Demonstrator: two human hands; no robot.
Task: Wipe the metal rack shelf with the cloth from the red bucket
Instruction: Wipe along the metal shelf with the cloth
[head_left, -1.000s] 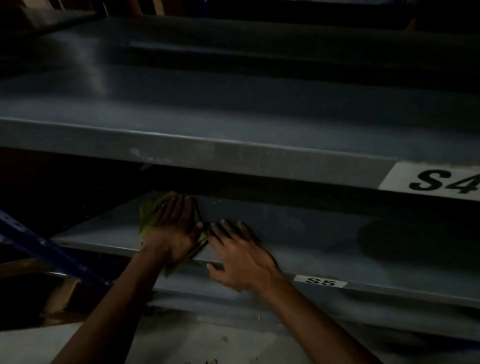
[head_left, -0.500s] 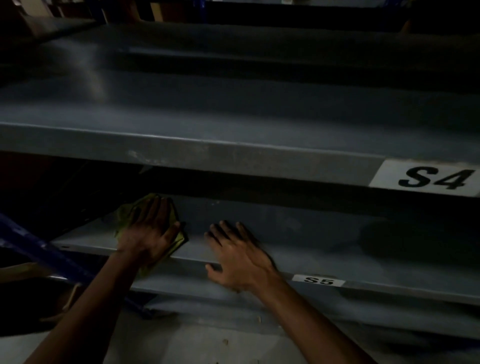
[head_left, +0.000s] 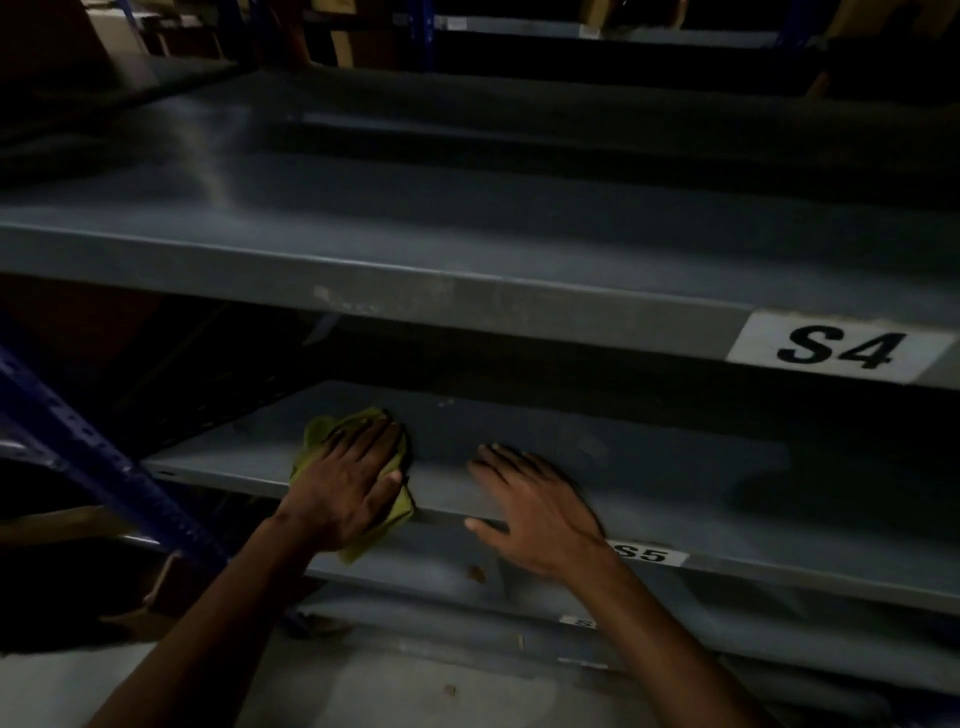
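While the cloth (head_left: 358, 483) sits flat on the S5 shelf (head_left: 571, 467) under the left hand (head_left: 345, 488), fingers spread and pressing, the right hand (head_left: 540, 514) rests flat just beside, holding nothing. I'd keep pressure even and overlap strokes; dim light probably hides dust further back.

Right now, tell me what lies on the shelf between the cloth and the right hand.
Nothing: in the head view the stretch of shelf between the cloth and the right hand is bare grey metal.
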